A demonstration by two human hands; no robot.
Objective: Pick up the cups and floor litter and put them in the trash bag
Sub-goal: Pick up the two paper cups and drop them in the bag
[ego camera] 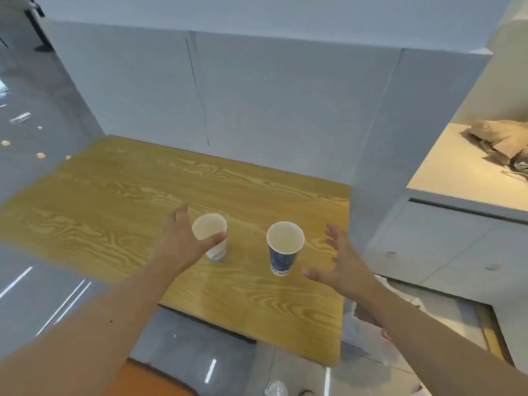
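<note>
Two paper cups stand on a wooden table (114, 212). The white cup (211, 232) on the left is tilted, and my left hand (183, 241) wraps it from the left with the thumb across its front. The dark blue cup (284, 248) stands upright to its right. My right hand (343, 261) hovers just right of the blue cup with fingers spread, not touching it. A white plastic trash bag (363, 335) sits on the floor past the table's right edge, partly hidden by my right forearm. Small bits of litter (41, 155) lie on the grey floor at far left.
Grey partition walls (271, 110) close off the table's back and right side. A cream counter (468, 178) at right holds a crumpled brown paper bag (500, 141). A crumpled clear item (275, 388) lies on the floor at the bottom edge.
</note>
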